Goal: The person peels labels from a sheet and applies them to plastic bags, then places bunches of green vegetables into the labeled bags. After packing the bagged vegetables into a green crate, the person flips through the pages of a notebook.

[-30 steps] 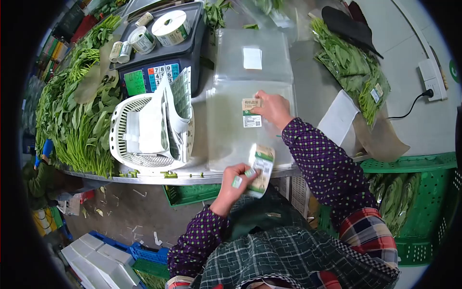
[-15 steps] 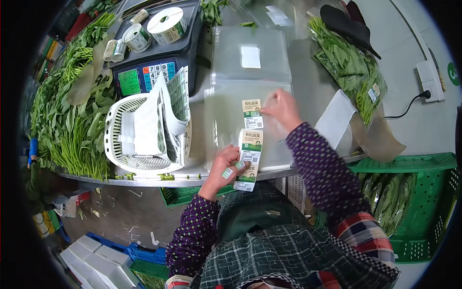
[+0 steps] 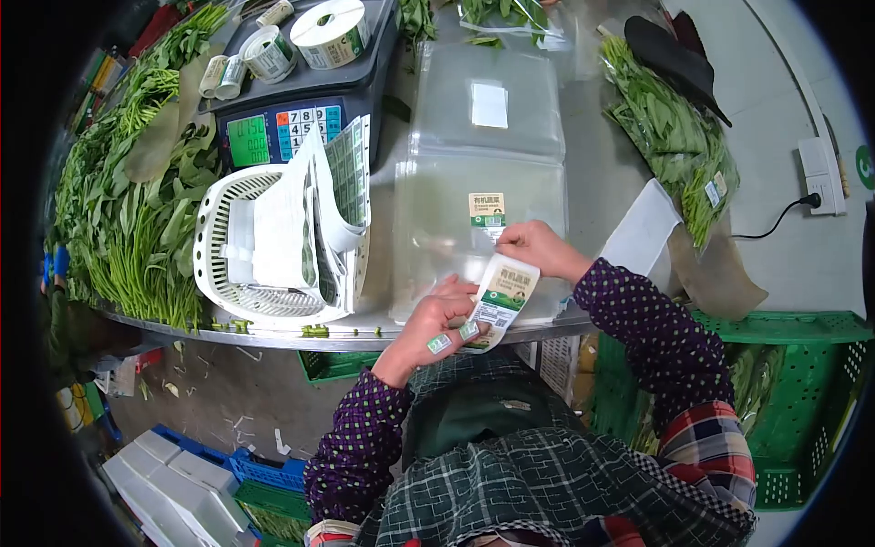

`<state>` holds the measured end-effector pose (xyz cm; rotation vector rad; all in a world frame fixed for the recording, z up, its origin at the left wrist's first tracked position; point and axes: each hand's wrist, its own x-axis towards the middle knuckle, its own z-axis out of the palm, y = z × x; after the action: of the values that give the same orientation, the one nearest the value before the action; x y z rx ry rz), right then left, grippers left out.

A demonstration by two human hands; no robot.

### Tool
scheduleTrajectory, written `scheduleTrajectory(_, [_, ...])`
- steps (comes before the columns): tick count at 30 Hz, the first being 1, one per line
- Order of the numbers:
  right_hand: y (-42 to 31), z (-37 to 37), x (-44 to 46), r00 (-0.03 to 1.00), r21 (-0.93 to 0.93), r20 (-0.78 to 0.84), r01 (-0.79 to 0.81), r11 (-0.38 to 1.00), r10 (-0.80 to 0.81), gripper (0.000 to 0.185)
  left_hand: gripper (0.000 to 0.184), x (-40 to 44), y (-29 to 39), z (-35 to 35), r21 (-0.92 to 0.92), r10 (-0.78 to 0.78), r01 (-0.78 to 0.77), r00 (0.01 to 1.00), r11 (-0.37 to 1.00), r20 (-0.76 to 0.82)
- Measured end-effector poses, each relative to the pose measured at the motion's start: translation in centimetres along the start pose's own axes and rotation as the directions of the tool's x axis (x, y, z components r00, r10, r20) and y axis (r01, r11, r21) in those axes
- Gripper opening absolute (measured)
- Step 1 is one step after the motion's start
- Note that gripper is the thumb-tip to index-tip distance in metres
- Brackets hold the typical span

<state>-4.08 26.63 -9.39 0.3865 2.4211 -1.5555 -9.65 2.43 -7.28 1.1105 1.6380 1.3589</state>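
Note:
My left hand (image 3: 436, 330) is closed on the lower part of a strip of printed labels (image 3: 507, 290), near the table's front edge. Two small green stickers (image 3: 439, 344) sit on its fingers. My right hand (image 3: 545, 250) pinches at the strip's upper end, its fingertips close together; the exact grip is partly hidden. Beneath lies a stack of clear plastic bags (image 3: 428, 205). One cream-and-green label (image 3: 487, 208) lies on the top bag, just above the strip, its lower part covered by my right fingers.
Left of the bags are a white basket (image 3: 211, 239) with label sheets, a scale (image 3: 369, 91) carrying label rolls (image 3: 330, 35), and heaped leafy greens (image 3: 128, 228). Bagged greens (image 3: 670, 123) lie at right, above a green crate (image 3: 793, 410). A socket (image 3: 820, 173) is beyond.
My right hand has moved down from the label on the bag to the strip's upper end. The strip is now tilted and curved. A bag of greens has appeared at the far side.

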Motion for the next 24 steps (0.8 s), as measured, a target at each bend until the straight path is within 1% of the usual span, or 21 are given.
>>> scheduleTrajectory(2, [-1.3,-1.5,0.7,0.997,-0.141,0.064,-0.034,0.989,0.043,0.024,0.013,-0.5,-2.3,0.6,0.133,-0.026,0.033,0.998,0.991,-0.052])
scheduleTrajectory(3, [-1.6,-2.6,1.8,0.987,-0.156,0.133,-0.072,0.985,0.093,0.023,0.016,-0.5,-2.0,1.0,0.118,-0.055,0.064,0.995,0.991,-0.079])
scheduleTrajectory(4, [-2.1,-3.8,2.8,0.988,-0.153,0.125,-0.07,0.986,0.09,0.023,0.016,-0.3,-1.9,0.8,0.124,-0.05,0.059,0.996,0.99,-0.074])
scheduleTrajectory(6, [-4.1,-6.1,3.7,0.938,-0.223,0.317,-0.067,0.972,0.137,0.02,0.018,-0.2,-1.4,0.7,0.139,-0.061,0.068,0.997,0.988,-0.055])
scheduleTrajectory(7, [-3.9,-6.2,4.1,0.949,-0.23,0.279,-0.085,0.969,0.149,0.018,0.018,0.0,-0.8,0.5,0.145,-0.051,0.058,0.997,0.988,-0.053])
scheduleTrajectory(9, [-2.8,-5.8,4.2,0.96,-0.259,0.246,-0.068,0.964,0.133,0.016,0.018,-0.4,0.4,0.4,0.016,-0.078,0.078,0.996,0.997,0.038])
scheduleTrajectory(10, [-1.9,-5.3,4.4,0.968,-0.286,0.22,-0.053,0.957,0.119,0.015,0.016,-1.1,0.8,1.0,-0.002,-0.018,0.018,0.999,1.0,0.03])
scheduleTrajectory(11, [0.4,-4.5,4.4,0.979,-0.28,0.201,0.09,0.956,-0.033,0.015,0.013,-1.3,1.8,1.5,0.004,0.05,-0.05,0.998,0.999,0.047])
scheduleTrajectory(12, [0.7,-3.9,3.9,0.977,-0.276,0.214,0.083,0.958,-0.023,0.015,0.011,-1.6,3.0,2.0,0.007,0.115,-0.116,0.992,0.993,0.059])
scheduleTrajectory(13, [0.7,-3.6,3.6,0.983,-0.253,0.184,0.07,0.965,-0.023,0.015,0.011,-1.5,3.7,2.1,0.002,0.108,-0.109,0.993,0.994,0.05])
scheduleTrajectory(14, [0.7,-3.4,3.4,0.989,-0.23,0.147,0.059,0.971,-0.025,0.016,0.012,-1.2,4.2,2.1,0.018,0.153,-0.154,0.987,0.988,0.052])
scheduleTrajectory(15, [0.8,-3.4,3.3,0.989,-0.229,0.148,0.058,0.972,-0.024,0.016,0.013,-0.8,4.8,2.0,0.033,0.199,-0.201,0.978,0.979,0.059])
scheduleTrajectory(16, [0.8,-3.3,3.1,0.989,-0.212,0.147,0.017,0.977,0.014,0.016,0.013,-0.4,5.4,1.8,0.032,0.198,-0.2,0.978,0.979,0.059])
scheduleTrajectory(17, [0.4,-3.3,2.9,0.988,-0.195,0.146,-0.024,0.981,0.053,0.016,0.015,0.1,5.9,1.5,0.055,0.231,-0.234,0.971,0.971,0.056])
scheduleTrajectory(18, [-0.1,-3.4,2.6,0.988,-0.194,0.147,-0.025,0.981,0.054,0.016,0.016,0.3,6.3,1.5,0.078,0.264,-0.268,0.963,0.96,0.053])
scheduleTrajectory(21, [-0.8,-3.1,1.8,0.987,-0.227,0.139,-0.049,0.973,0.082,0.017,0.015,0.7,6.9,1.8,0.101,0.299,-0.306,0.951,0.947,0.074])
scheduleTrajectory(23, [0.0,-2.1,1.1,0.995,-0.235,0.086,0.06,0.97,-0.041,0.019,0.015,0.9,6.4,2.1,0.112,0.285,-0.293,0.955,0.95,0.08])
scheduleTrajectory(24, [0.1,-2.0,0.8,0.996,-0.23,0.082,0.056,0.972,-0.038,0.019,0.014,1.1,5.9,2.2,0.127,0.274,-0.282,0.958,0.951,0.082])
